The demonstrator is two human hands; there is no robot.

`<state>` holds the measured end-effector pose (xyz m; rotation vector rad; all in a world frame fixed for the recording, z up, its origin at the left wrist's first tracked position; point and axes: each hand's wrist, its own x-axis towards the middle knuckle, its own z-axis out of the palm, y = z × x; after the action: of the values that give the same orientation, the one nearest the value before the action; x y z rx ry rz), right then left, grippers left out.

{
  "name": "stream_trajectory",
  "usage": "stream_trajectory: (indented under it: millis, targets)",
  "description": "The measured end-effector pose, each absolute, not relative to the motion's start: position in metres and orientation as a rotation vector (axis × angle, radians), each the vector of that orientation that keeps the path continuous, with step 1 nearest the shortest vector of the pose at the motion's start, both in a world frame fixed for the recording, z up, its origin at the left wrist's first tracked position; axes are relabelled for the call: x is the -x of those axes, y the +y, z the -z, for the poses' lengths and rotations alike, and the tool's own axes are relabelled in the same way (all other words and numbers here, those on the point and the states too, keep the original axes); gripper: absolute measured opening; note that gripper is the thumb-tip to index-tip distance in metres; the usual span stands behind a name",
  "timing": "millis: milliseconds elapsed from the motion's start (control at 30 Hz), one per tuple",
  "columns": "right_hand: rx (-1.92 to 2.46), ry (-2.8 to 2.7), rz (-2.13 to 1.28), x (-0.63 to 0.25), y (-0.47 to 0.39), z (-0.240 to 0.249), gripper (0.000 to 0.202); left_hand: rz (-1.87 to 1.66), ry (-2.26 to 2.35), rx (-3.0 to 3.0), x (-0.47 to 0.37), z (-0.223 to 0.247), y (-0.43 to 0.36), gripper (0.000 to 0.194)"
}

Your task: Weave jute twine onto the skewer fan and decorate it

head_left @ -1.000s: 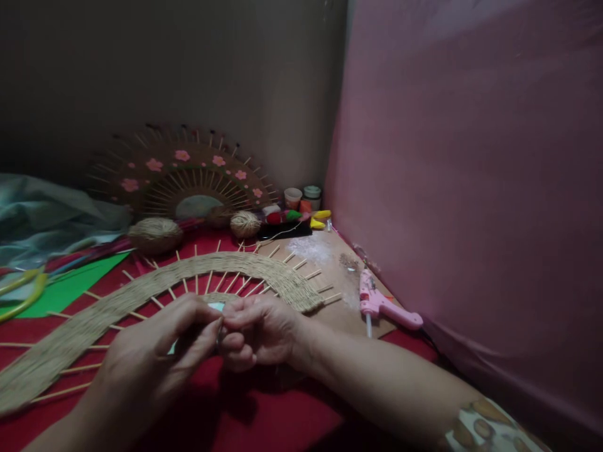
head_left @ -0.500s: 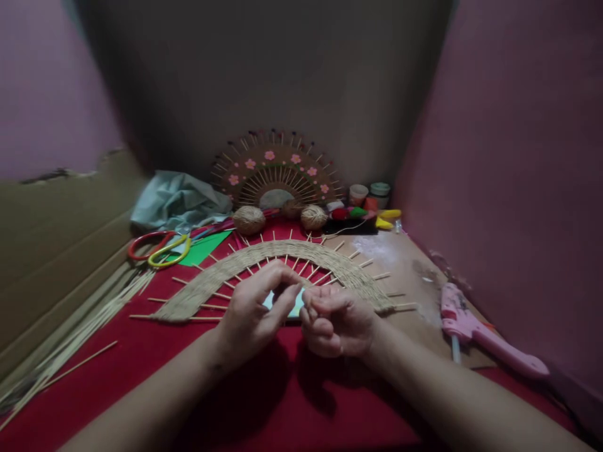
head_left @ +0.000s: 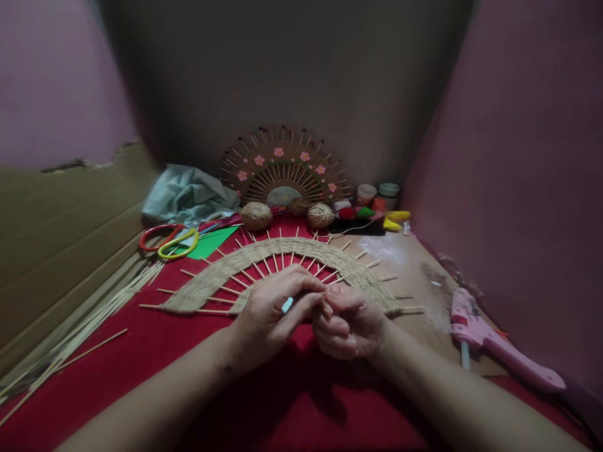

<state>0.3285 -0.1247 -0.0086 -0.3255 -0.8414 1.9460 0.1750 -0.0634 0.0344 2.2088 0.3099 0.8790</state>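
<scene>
My left hand (head_left: 273,307) and my right hand (head_left: 351,320) meet fingertip to fingertip above the near edge of a woven fan frame. Both are closed in a pinch, and whatever they hold is too small or hidden to name. The fan frame (head_left: 264,251) is a half circle of thin sticks with a tan woven band, lying on red cloth (head_left: 155,370). Its centre is partly covered by my hands; a bit of light blue shows between my left thumb and fingers.
Behind stand a flowered fan (head_left: 292,154) and twine balls (head_left: 257,216). Scissors (head_left: 178,245), green paper (head_left: 211,243) and loose sticks (head_left: 108,298) are at left. A pink glue gun (head_left: 494,342) lies right, small pots (head_left: 366,193) at back right. Walls rise on both sides.
The view has shifted, so the scene sits slightly farther right. My left fingertips have come together with my right ones, closing the small gap between the hands.
</scene>
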Motion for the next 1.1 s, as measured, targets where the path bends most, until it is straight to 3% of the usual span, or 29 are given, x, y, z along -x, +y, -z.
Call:
stream_trajectory:
  millis: [433, 567, 733, 867, 1100]
  targets:
    - [0.517, -0.704, -2.151, -0.341, -0.121, 0.014, 0.014, -0.510, 0.208, -2.710, -0.169, -0.038, -0.046, 0.031]
    - [0.476, -0.672, -2.217, -0.340, -0.122, 0.014, 0.015, -0.607, 0.092, -2.832, -0.170, -0.036, -0.047, 0.032]
    - [0.278, -0.747, -2.190, -0.334, -0.123, 0.013, 0.015, -0.896, 0.232, -2.579, -0.175, -0.030, -0.056, 0.014]
    - [0.078, -0.824, -2.080, -0.331, -0.124, 0.010, 0.016, -0.848, 0.422, -2.194, -0.176, -0.030, -0.058, 0.008]
    - [-0.055, -0.861, -2.039, -0.331, -0.127, 0.005, 0.021, -0.716, 0.348, -2.082, -0.175, -0.037, -0.057, 0.017]
